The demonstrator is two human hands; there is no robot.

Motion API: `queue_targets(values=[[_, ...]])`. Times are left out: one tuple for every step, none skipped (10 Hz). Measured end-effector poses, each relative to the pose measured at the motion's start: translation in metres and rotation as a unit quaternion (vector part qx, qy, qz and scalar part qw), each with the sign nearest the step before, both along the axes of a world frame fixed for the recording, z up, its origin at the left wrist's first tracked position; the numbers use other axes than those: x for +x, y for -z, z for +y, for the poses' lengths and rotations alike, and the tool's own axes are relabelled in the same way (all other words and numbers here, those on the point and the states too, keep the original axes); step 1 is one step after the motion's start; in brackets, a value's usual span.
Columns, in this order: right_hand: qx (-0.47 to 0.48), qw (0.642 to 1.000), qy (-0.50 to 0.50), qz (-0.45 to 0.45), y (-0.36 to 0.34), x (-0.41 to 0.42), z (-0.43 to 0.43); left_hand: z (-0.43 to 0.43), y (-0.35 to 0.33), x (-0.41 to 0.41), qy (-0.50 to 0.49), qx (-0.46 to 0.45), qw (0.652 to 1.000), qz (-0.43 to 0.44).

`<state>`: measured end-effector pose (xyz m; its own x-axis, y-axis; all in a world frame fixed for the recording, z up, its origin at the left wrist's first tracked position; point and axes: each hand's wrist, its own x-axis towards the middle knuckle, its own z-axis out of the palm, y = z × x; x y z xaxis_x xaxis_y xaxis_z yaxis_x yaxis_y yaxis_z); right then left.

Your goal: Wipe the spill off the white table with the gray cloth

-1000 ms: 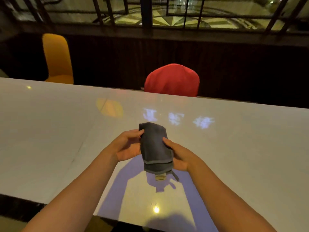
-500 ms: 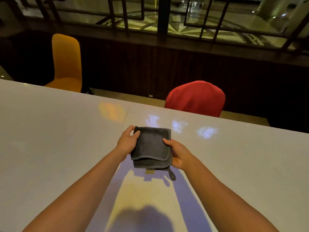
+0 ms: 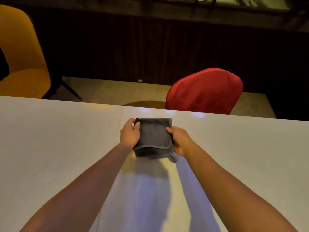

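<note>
A folded gray cloth (image 3: 153,136) lies flat near the far edge of the white table (image 3: 58,139), held from both sides. My left hand (image 3: 129,134) grips its left edge, thumb on top. My right hand (image 3: 181,141) grips its right edge. A small loop tag hangs from the cloth's near right corner. No spill is plainly visible on the table; the surface shows only reflections and the shadow of my arms.
A red chair (image 3: 205,91) stands just beyond the table's far edge, right of the cloth. An orange chair (image 3: 21,56) is at the far left. A dark wall panel runs behind both chairs.
The cloth went from upright and bunched between my hands to folded flat, and both hands have carried it forward toward the table's far edge.
</note>
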<state>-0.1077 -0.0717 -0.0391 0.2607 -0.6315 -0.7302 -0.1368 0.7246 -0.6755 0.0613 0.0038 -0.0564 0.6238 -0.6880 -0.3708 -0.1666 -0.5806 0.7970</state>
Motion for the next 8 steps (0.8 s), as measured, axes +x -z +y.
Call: queue_targets(values=[[-0.028, 0.999, -0.001, 0.027, 0.027, 0.018, -0.031, -0.033, 0.022, 0.015, -0.012, 0.004, 0.999, -0.032], [-0.073, 0.997, -0.001, 0.039, 0.047, 0.034, -0.055, -0.057, 0.040, 0.025, -0.019, -0.013, 0.997, -0.079], [-0.149, 0.984, -0.004, 0.097, 0.062, 0.043, -0.072, -0.069, 0.056, 0.029, -0.008, -0.043, 0.986, -0.160], [-0.242, 0.952, -0.042, 0.185, 0.070, 0.046, -0.072, -0.073, 0.061, 0.027, 0.004, -0.029, 0.969, -0.247], [-0.313, 0.929, -0.033, 0.194, 0.065, 0.045, -0.056, -0.068, 0.054, 0.017, 0.017, -0.003, 0.956, -0.292], [-0.439, 0.851, -0.134, 0.255, 0.053, 0.038, -0.037, -0.057, 0.035, 0.006, 0.074, 0.048, 0.919, -0.384], [-0.468, 0.707, -0.379, 0.369, 0.032, 0.021, -0.021, -0.041, 0.009, 0.003, 0.289, 0.194, 0.833, -0.431], [-0.392, 0.691, -0.470, 0.384, 0.007, -0.002, -0.003, -0.030, -0.022, 0.001, 0.367, 0.272, 0.835, -0.308]])
